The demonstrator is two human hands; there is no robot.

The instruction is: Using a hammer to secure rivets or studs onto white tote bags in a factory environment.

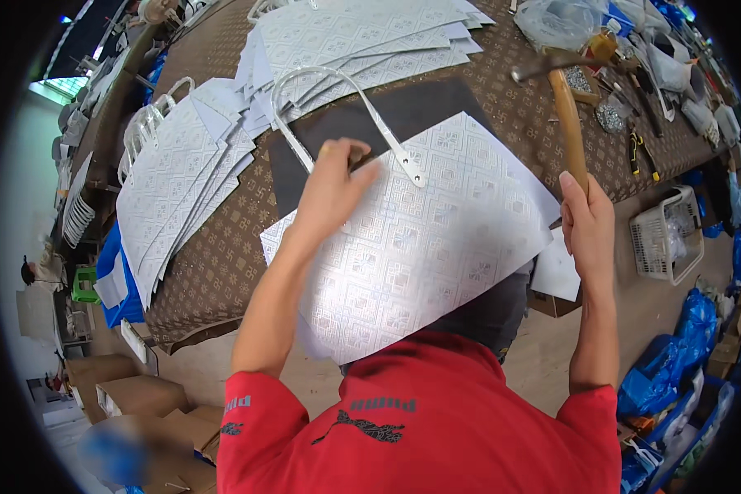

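Observation:
A white handbag panel with a silver pattern [420,239] lies across the near table edge and my lap, partly over a dark mat [461,103]. A pale looped handle [321,72] arches over its far edge. The handle's right end is fixed to the panel with two small dark rivets; its left end runs behind my left hand [331,191]. That hand is bent over the panel's far edge, fingers curled, and whatever sits in them is hidden. On the right, my right hand [589,218] is wrapped round the wooden handle of a hammer [568,119], raised with its head away from me.
Stacks of similar patterned panels [185,177] with handles lie left and at the back [362,41]. To the right are a dish of small metal parts [610,118], yellow-black pliers [636,156] and a plastic bag [558,23]. A white basket [652,247] stands beyond the table's right edge.

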